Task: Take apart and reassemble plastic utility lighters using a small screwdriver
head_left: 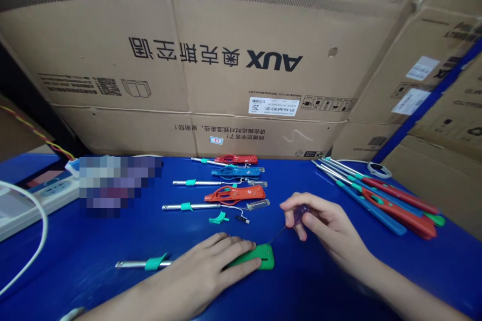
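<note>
A green lighter handle (268, 257) lies on the blue table, and its silver metal tube (131, 264) with a teal collar sticks out to the left. My left hand (214, 271) holds the handle down, thumb on the near side and fingers across it; its middle is covered. In my right hand (331, 225) is a screwdriver (300, 213) with a dark purple handle, gripped in curled fingers. Its thin shaft slants down left, the tip at the handle's upper right end. Just beyond lie a loose teal clip (218, 217) and a small black part (243, 219) on a wire.
Opened lighters with red (237, 159), blue (235, 173) and orange (235, 193) casings lie in rows behind my hands. Several assembled lighters (391, 200) are piled at right. A power strip (45, 200) and white cable (45, 220) occupy the left. A large cardboard box (211, 20) stands behind.
</note>
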A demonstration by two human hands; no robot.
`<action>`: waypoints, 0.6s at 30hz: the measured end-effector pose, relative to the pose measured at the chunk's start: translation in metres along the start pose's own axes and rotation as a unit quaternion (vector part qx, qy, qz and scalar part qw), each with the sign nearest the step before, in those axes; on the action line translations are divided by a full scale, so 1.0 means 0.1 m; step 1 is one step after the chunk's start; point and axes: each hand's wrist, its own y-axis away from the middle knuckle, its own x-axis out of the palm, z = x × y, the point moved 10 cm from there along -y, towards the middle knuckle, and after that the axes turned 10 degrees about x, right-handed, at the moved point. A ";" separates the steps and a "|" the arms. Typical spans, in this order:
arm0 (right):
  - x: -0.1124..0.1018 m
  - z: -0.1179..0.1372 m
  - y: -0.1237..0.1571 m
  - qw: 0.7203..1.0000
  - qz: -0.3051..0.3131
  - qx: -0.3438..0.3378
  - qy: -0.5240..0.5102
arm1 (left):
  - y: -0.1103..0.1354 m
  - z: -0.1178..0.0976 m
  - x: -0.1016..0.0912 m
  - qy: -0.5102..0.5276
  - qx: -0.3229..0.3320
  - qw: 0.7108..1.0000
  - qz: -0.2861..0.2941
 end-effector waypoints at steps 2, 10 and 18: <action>-0.10 0.16 0.03 0.991 -0.053 -0.070 0.099 | 0.01 0.02 0.01 -0.005 -0.001 1.000 -0.007; 0.11 -0.26 -0.09 0.801 0.059 -0.094 0.588 | 0.02 0.03 -0.01 -0.013 -0.008 1.000 -0.006; -0.09 0.06 -0.08 0.836 0.043 -0.085 0.541 | 0.00 0.01 -0.05 -0.011 -0.008 1.000 -0.008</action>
